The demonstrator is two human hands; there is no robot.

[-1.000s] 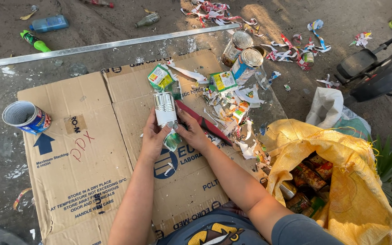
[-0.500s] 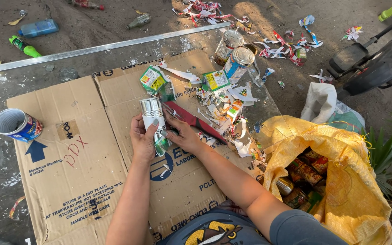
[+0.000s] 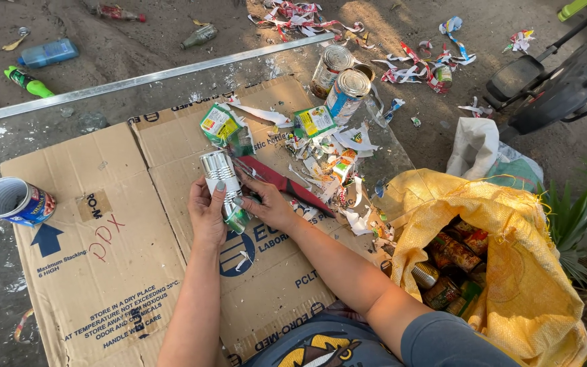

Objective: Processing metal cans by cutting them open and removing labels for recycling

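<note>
Two hands at centre, above flattened cardboard (image 3: 123, 272) on the ground: left hand (image 3: 206, 214) gripping bare metal can (image 3: 220, 178), partly stripped label (image 3: 237, 219) hanging at lower end; right hand (image 3: 270, 204) closed around red-handled knife (image 3: 287, 185), fingers touching can. Torn label scraps (image 3: 338, 160) just beyond. Yellow sack (image 3: 504, 251) of cans at right.

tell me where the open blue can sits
In the head view, the open blue can lies on its side at the far left edge of the flattened cardboard, well apart from both hands.
</note>
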